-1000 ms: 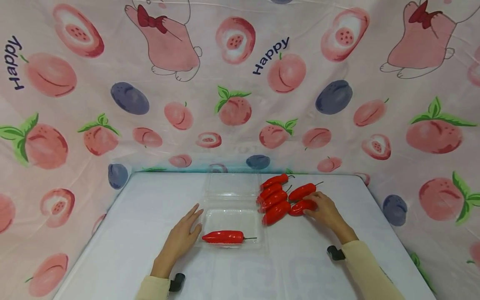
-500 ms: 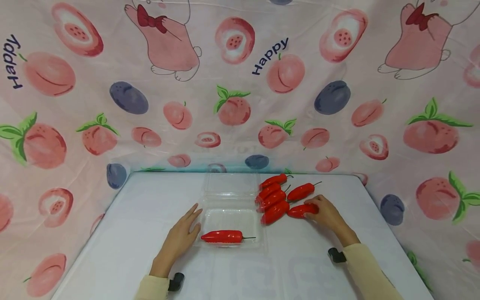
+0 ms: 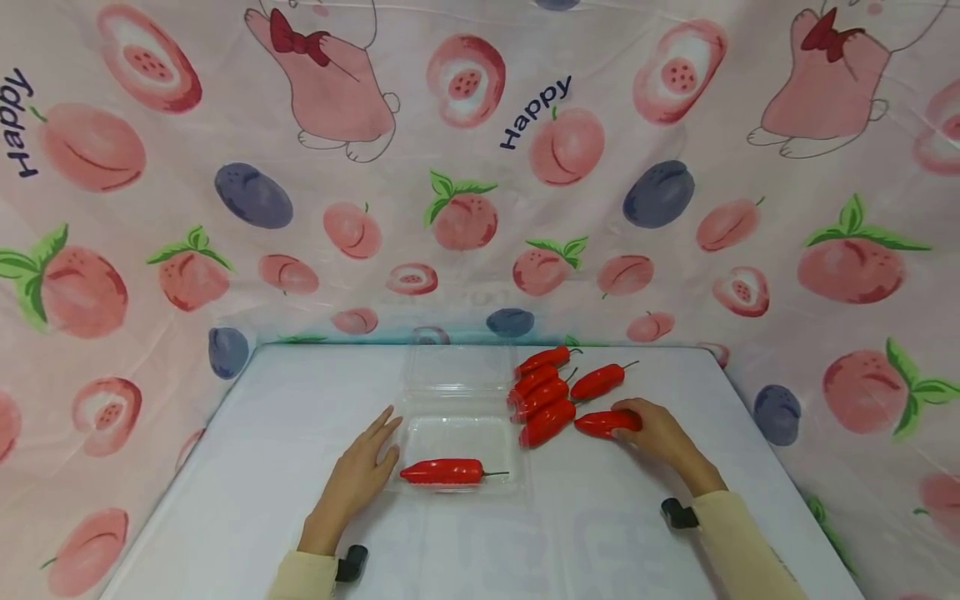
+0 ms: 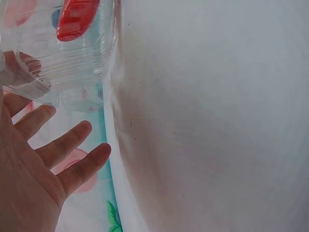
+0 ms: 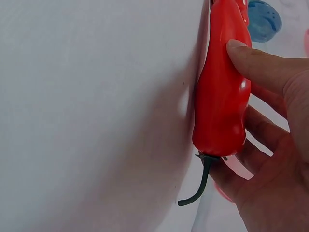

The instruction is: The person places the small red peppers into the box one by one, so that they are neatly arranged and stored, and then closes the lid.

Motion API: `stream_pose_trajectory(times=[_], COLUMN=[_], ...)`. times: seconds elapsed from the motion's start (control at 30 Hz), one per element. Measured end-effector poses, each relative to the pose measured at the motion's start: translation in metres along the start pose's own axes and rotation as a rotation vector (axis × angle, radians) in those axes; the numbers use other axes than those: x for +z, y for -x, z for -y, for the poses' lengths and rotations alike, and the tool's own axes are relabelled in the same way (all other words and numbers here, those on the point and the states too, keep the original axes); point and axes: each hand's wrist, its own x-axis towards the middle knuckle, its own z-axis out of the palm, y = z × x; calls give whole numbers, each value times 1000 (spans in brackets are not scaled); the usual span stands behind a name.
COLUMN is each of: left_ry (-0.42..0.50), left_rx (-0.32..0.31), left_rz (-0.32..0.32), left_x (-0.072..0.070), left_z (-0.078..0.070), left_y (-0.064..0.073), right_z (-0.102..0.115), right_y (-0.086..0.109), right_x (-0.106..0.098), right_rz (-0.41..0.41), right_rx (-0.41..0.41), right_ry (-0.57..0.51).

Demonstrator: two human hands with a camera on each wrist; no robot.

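My right hand [image 3: 663,437] pinches a glossy red chili pepper [image 3: 596,424] between thumb and fingers. Its dark green stem [image 5: 205,179] hangs toward the palm in the right wrist view. My left hand [image 3: 356,471] has its fingers spread and extended at the left side of a clear plastic clamshell box [image 3: 461,433]. One red chili pepper [image 3: 442,472] lies crosswise in the box's near part, stem to the right. The box's lid [image 3: 461,365] is folded back, away from me. In the left wrist view, the fingertips [image 4: 99,152] are free of any object.
Several more red chili peppers [image 3: 547,423] lie in a slanted row right of the box, with another pepper [image 3: 597,382] beside them. A white tabletop [image 3: 600,533] carries everything, and a peach-print cloth [image 3: 480,167] hangs behind it.
The pepper in my right hand has turned to lie more level and shifted slightly toward me and rightward, away from the row. My left hand has stayed by the box.
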Motion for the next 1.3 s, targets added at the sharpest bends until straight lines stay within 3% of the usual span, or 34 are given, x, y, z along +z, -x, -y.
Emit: stream_pose_trajectory(times=[0.47, 0.87, 1.3], left_ry=[0, 17, 19], left_rx=[-14, -10, 3], left_rz=[0, 5, -6], left_x=[2, 1, 2], left_z=[3, 1, 3], left_y=[2, 1, 0], right_z=[10, 25, 53], right_y=[15, 20, 24], right_x=[-11, -15, -15], right_rz=[-23, -98, -80], right_rx=[12, -88, -143], right_ry=[-33, -40, -76])
